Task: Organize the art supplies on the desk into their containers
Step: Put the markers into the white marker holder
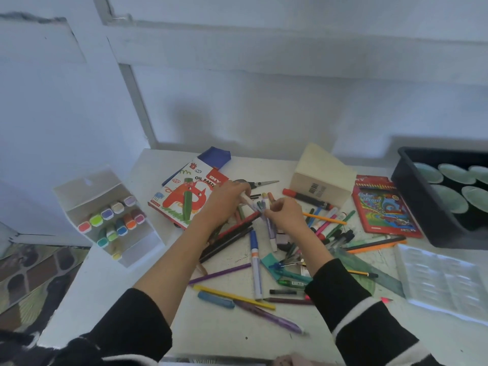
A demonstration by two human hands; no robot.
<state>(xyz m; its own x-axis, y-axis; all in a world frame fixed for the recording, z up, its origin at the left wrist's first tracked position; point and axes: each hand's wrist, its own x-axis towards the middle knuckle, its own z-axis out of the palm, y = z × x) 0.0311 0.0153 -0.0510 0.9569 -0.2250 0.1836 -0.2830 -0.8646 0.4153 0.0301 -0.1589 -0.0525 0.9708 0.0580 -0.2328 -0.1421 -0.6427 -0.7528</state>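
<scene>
1. Head view looks down at a white table [111, 291] with two hands over the middle of it.
2. The left hand [229, 199] has its fingers curled round a small bunch of pens [264, 207].
3. The right hand [286, 215] pinches the same bunch from the other side, so the two hands almost touch.
4. Under the hands, a big messy pile of pens and pencils [264, 260] lies in the middle of the table.
5. A clear marker stand [105, 215] with bright markers sits at the left edge.
6. An oil pastel box [184, 199] lies near the back edge, just beside the left hand.
7. Scissors [261, 183] and a wooden box [320, 178] sit near the back edge too.
8. A red colour pencil box [383, 207] lies flat, right of the wooden box.
9. A dark tray [412, 191] with green cups sits at the back right corner.
10. A clear plastic tray [443, 281] lies at the right edge.
</scene>
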